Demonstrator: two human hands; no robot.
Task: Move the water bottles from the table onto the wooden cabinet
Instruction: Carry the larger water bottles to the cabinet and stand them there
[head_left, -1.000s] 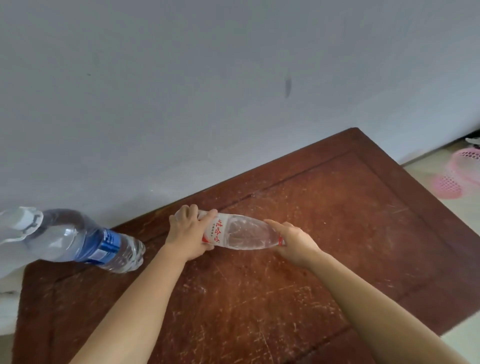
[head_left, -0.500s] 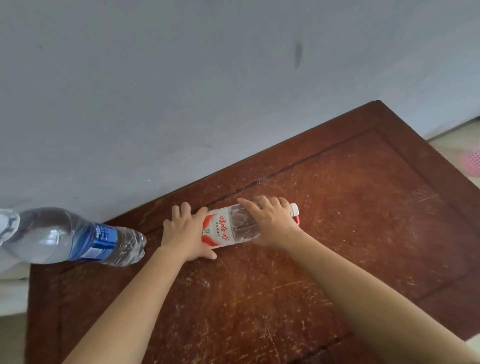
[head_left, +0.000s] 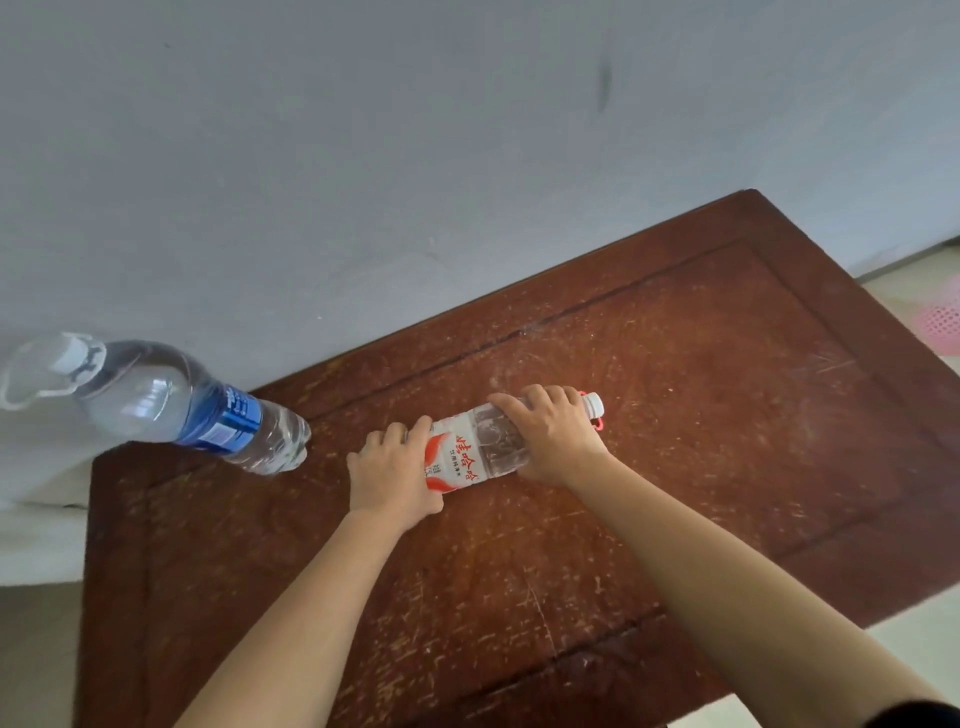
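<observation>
— Where was the small clear plastic water bottle with the red-and-white label (head_left: 470, 451)?

— It lay on its side on the scratched dark-brown wooden cabinet top (head_left: 727, 415), its long axis running left to right and a little away from the person, white cap to the right, base to the left.

— And the hands?

— The left hand (head_left: 390, 472) was wrapped around the base end; the right hand (head_left: 553, 434) was laid over the shoulder just short of the cap, fingers curled on it. Both were grasping that one bottle, neither nearer than the other.

— So which way would it go?

— I'd judge it sat at its place already; standing it up would pivot about the left-hand end.

— Anything beside it?

— A larger clear bottle with a blue label (head_left: 171, 402) stood near the left corner, apart from the hands.
</observation>
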